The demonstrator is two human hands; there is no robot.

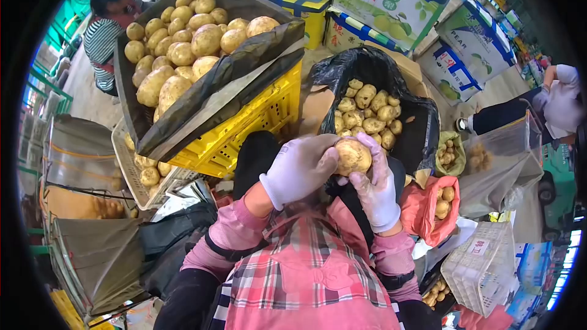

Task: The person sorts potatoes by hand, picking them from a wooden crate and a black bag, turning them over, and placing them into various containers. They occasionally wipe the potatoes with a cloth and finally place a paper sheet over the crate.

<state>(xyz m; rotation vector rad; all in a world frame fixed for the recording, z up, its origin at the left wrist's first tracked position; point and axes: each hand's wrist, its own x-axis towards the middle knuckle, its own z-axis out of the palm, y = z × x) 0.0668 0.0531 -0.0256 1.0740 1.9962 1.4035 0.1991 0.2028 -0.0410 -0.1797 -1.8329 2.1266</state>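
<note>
Between my gloved hands, in front of my chest, is a light-brown potato (353,157) with some dirt marks on its skin. My left hand (299,168), in a white glove, presses its thumb and fingers to the potato's left side. Around the right side and the lower edge curl the gloved fingers of my right hand (377,186). Just beyond them stands a cardboard box lined with black plastic (423,123), holding many smaller potatoes (367,109). A yellow crate (244,129) to the upper left is heaped with larger potatoes (181,54).
A white crate (164,192) with potatoes sits beneath the yellow one. At right are a red bag (422,214) and a green bag (460,146) of potatoes, and a white basket (480,263). Fruit cartons (388,3) stand behind. Other people (105,43) are at both sides.
</note>
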